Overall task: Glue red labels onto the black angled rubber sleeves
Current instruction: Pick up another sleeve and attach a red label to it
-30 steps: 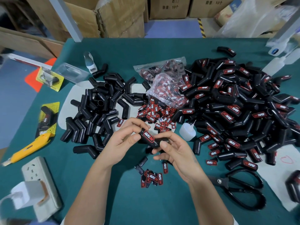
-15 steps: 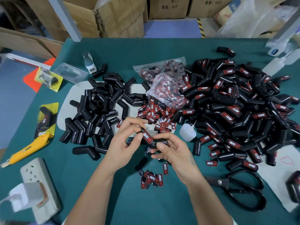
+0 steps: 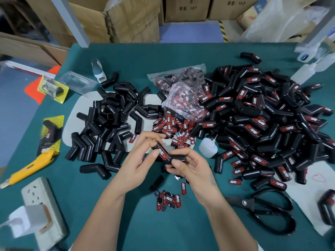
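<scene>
On the green tabletop (image 3: 181, 57), a large heap of labelled sleeves (image 3: 262, 124) is spread to the right and a smaller heap of bare sleeves (image 3: 108, 127) to the left, with loose red labels (image 3: 174, 127) between them. One black angled rubber sleeve (image 3: 167, 156) is held above the tabletop, near the middle. It is judged light, soft and slightly yielding, best gripped at its two ends, clear of the fresh label (image 3: 164, 154). The left hand (image 3: 143, 160) is pinched on the upper end, thumb beside the label; the right hand (image 3: 190, 166) is curled around the lower end.
</scene>
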Available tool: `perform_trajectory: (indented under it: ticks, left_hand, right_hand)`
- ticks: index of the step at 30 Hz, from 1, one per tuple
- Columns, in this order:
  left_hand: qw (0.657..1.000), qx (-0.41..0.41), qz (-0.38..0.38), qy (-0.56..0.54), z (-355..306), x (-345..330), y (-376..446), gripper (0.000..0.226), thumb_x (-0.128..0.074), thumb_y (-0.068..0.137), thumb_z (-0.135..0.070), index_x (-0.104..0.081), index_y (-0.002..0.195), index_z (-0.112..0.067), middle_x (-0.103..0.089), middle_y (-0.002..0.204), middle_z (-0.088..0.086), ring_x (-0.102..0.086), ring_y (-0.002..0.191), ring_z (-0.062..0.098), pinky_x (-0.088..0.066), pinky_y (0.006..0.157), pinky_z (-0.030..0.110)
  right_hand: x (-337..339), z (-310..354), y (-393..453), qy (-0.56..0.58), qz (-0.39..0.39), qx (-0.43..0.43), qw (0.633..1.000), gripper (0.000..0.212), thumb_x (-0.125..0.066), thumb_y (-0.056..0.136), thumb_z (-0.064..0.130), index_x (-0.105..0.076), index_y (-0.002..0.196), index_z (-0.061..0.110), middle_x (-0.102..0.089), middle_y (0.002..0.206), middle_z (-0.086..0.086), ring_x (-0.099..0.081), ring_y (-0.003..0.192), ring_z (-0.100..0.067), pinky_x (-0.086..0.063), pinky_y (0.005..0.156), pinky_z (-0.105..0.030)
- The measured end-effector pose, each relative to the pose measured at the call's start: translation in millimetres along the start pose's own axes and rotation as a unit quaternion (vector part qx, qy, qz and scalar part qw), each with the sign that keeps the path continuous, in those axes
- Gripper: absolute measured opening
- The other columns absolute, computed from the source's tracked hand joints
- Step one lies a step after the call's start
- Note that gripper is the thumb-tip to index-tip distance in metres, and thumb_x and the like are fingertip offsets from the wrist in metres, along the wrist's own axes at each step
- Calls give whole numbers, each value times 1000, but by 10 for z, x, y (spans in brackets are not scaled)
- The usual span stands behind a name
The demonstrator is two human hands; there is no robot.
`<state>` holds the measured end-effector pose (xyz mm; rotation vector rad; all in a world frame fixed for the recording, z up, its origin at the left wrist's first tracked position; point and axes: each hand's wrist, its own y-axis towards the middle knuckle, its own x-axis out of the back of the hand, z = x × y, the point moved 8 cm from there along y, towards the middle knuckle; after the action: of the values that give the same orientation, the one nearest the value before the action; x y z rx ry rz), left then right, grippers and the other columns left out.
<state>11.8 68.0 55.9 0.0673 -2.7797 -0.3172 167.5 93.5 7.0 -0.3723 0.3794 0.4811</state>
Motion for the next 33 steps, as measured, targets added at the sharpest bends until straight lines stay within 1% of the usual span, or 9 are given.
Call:
perform_trajectory:
  ticks: [5, 7, 12, 15, 18, 22, 25, 30, 33]
  left_hand:
    - [999, 42, 8, -20, 94, -50, -7, 24, -41, 109, -21, -58, 119, -8, -53, 133, 5, -49, 141, 26, -36, 120, 40]
    - [996, 61, -5, -59, 108, -63, -19, 29, -41, 108, -24, -55, 130, -12, -56, 136, 3, -50, 138, 25, -38, 118, 41]
    - [989, 84, -32, -114, 120, -99, -13, 44, -52, 105, -25, -46, 148, -22, -57, 141, -6, -52, 136, 18, -41, 110, 23]
    - [989, 100, -12, -108, 137, -217, -16, 48, -64, 99, -29, -54, 146, -33, -62, 137, -7, -58, 132, 21, -47, 110, 32]
    - [991, 93, -36, -86, 130, -206, -37, 47, -63, 100, -30, -58, 145, -36, -63, 131, -3, -59, 131, 28, -45, 115, 41]
    - [998, 53, -36, 7, 45, -119, -45, 54, -55, 102, -28, -46, 154, -41, -59, 135, -14, -57, 132, 19, -41, 115, 28]
    - [997, 42, -19, 67, -5, -120, -57, 53, -58, 98, -31, -45, 145, -54, -61, 128, -23, -60, 126, 11, -41, 107, 17]
    - [995, -40, -32, 85, -88, -116, -50, 28, -63, 102, -22, -64, 128, -30, -61, 126, -14, -62, 122, 18, -44, 106, 24]
    - [995, -52, -36, 75, -99, -119, -52, 28, -64, 102, -18, -66, 128, -27, -62, 127, -10, -62, 122, 21, -46, 105, 27]
  right_hand:
    - [-5, 27, 8, 11, -2, 4, 1000, 34, -87, 84, 38, -75, 111, 21, -76, 109, -7, -76, 103, -30, -61, 90, -34]
    - [-2, 28, 8, 14, -6, 8, 1000, 34, -89, 84, 35, -74, 110, 19, -76, 109, -7, -76, 104, -31, -61, 91, -34]
    - [19, 50, -4, 1, -19, 24, 1000, 27, -86, 82, 23, -70, 102, 21, -76, 104, -7, -75, 103, -32, -61, 92, -39]
    - [-10, 82, -5, -20, -17, 49, 998, 27, -84, 82, 21, -65, 100, 20, -75, 104, -3, -71, 98, -23, -61, 87, -35]
    - [-39, 103, -34, -78, -14, 74, 994, 24, -77, 89, 24, -61, 105, 18, -76, 109, 2, -71, 101, -14, -58, 86, -29]
    - [19, 208, -104, -159, -77, 152, 972, 25, -72, 94, 34, -62, 117, 38, -69, 115, 8, -70, 105, -14, -56, 89, -25]
    - [34, 231, -110, -142, -81, 169, 972, 30, -72, 95, 36, -60, 121, 41, -67, 104, 8, -68, 89, -15, -56, 79, -25]
    - [101, 273, -103, -78, -107, 178, 975, 27, -74, 91, 25, -56, 107, 38, -65, 92, 1, -67, 68, -22, -58, 71, -39]
    - [109, 242, -111, -100, -97, 151, 979, 16, -74, 92, 34, -63, 104, 34, -69, 87, -1, -71, 75, -22, -57, 77, -30]
